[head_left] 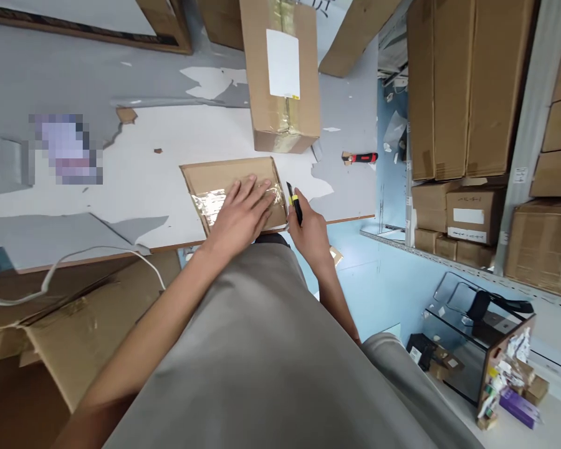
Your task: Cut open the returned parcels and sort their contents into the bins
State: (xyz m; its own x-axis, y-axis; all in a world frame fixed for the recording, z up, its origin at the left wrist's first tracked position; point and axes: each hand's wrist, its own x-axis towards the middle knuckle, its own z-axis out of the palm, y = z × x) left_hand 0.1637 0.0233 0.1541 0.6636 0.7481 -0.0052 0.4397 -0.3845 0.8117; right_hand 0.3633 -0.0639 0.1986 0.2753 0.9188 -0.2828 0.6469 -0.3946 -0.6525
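Observation:
A flat piece of cardboard (229,171) with shiny clear tape across it lies at the near edge of the worktable. My left hand (244,209) rests on it, palm down with the fingers stretched out. Just right of the cardboard, my right hand (311,227) grips a black and yellow box cutter (297,209). Its dark blade points up and away from me, close to the cardboard's right edge. Beyond the cardboard stands a taped carton (258,125) with a white label.
A red and black cutter (362,158) lies near the table's right end. At far left is a blurred-out patch (68,149). A large open box (107,324) stands below the table at left, with a white cable (51,274) above it. Shelves hold big cartons (453,93) at right.

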